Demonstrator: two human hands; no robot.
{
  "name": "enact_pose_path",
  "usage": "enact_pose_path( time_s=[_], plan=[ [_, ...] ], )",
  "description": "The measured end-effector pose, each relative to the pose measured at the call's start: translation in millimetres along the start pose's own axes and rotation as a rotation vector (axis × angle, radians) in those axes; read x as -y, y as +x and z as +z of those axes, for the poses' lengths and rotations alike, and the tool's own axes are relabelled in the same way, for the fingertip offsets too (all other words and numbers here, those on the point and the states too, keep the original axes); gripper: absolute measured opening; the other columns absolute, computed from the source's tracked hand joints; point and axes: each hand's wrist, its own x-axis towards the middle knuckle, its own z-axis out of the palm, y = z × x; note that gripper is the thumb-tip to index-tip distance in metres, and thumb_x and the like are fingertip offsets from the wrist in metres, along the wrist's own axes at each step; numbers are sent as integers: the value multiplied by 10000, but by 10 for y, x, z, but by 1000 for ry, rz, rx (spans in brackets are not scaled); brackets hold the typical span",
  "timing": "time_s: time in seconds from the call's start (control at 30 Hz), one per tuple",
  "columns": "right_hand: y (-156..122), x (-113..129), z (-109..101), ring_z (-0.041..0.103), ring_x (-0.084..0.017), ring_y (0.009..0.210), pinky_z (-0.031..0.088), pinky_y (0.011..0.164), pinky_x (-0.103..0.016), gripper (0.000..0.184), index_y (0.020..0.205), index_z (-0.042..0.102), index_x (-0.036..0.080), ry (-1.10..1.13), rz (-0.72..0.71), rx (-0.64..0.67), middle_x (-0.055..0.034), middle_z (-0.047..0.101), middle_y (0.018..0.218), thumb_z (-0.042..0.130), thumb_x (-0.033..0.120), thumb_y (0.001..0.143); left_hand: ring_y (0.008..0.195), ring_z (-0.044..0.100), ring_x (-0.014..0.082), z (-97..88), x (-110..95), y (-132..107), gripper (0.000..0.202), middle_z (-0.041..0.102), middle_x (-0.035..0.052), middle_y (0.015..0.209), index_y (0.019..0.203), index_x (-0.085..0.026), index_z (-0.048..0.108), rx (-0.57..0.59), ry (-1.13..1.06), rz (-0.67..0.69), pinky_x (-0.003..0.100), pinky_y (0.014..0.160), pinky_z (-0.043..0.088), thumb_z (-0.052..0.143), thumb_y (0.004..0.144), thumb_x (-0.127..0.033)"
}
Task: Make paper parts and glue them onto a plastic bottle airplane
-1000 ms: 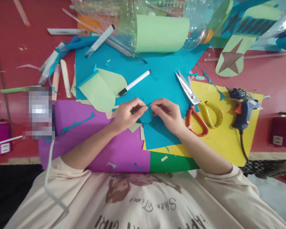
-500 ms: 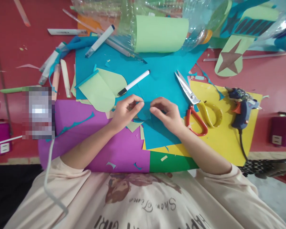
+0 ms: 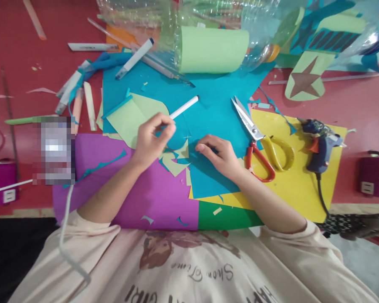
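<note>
My left hand point(image 3: 154, 139) is closed, thumb and fingertips pinched at the edge of a rounded blue paper piece point(image 3: 177, 141). This piece blends with the large blue sheet point(image 3: 214, 111) under it, so its full outline is hard to see. Just beyond those fingertips lies a white marker point(image 3: 186, 106), its near end hidden by the hand. My right hand point(image 3: 217, 155) rests over the blue sheet with curled fingers and the thumb against them; nothing shows in it. Scissors point(image 3: 255, 134) with one red and one yellow handle lie right of it, blades apart.
Green paper cutouts point(image 3: 123, 120) lie at left, scraps point(image 3: 177, 166) between my hands. A glue gun point(image 3: 322, 147) sits on the yellow sheet point(image 3: 297, 185). A plastic bottle point(image 3: 214, 49) wrapped in green paper lies at the back. A phone point(image 3: 53, 149) with a cable is at left.
My left hand has moved left and slightly away from me, taking the rounded blue piece along and uncovering paper scraps. My right hand has shifted slightly, its fingers more curled.
</note>
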Motion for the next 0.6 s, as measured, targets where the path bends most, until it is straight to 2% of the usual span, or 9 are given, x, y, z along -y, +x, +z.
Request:
enact_pose_path(
  time_s=[0.07,0.13,0.17,0.2,0.27,0.33,0.43,0.5,0.6],
  plan=[
    [0,-18,-2,619,-150,690,481,631,-282,287,803,604,208,-36,-23,-33,-42,691,776,454,383,973,699,595,118,-199,158,116,186,627,-17,722,680,-222,526,-82,62,24,250,632,475,557,856,-275],
    [1,-40,1,648,-173,784,504,731,-320,210,831,612,215,-72,-72,-49,-48,715,838,488,324,960,780,607,142,-412,348,213,196,641,-7,771,650,-218,507,-176,215,10,289,687,475,588,828,-226],
    [1,-50,4,656,-182,828,506,778,-340,178,843,615,217,-87,-94,-51,-49,723,866,502,301,952,797,604,155,-501,436,246,197,636,-7,769,643,-213,507,-176,324,12,313,724,477,618,806,-211],
    [2,-60,7,661,-189,858,504,809,-356,157,852,618,219,-101,-107,-54,-51,727,886,510,282,946,833,600,178,-567,505,266,190,626,-3,778,658,-210,515,-189,441,12,348,792,477,666,774,-209],
    [5,-73,13,666,-197,886,503,827,-372,139,859,620,219,-129,-108,-65,-53,732,910,513,258,939,949,589,221,-606,560,262,169,622,20,905,826,-218,579,-221,590,3,418,933,443,728,748,-225],
    [9,-77,14,670,-206,914,504,838,-384,134,865,622,219,-152,-93,-88,-57,737,933,510,242,935,1020,580,233,-517,493,210,137,622,40,1023,946,-239,611,-139,631,78,436,958,439,663,824,-273],
    [21,-74,-2,666,-229,997,495,897,-421,133,932,636,225,-200,-61,-98,-65,739,1022,505,249,933,1151,557,266,-251,274,95,155,611,49,1213,979,-271,655,154,644,220,476,1013,417,539,908,-346],
    [32,-80,-25,645,-249,1079,475,957,-455,161,1011,641,230,-244,-32,-90,-77,721,1118,506,271,934,1274,486,306,-97,165,32,207,553,49,1355,1053,-288,663,285,674,248,532,1068,362,508,922,-331],
    [43,-125,-76,588,-275,1195,430,1037,-495,235,1113,627,236,-315,28,-113,-102,672,1239,509,329,932,1250,513,312,-11,174,-9,290,574,82,1352,1175,-284,631,284,709,259,534,1023,395,476,932,-252]
  ],
)
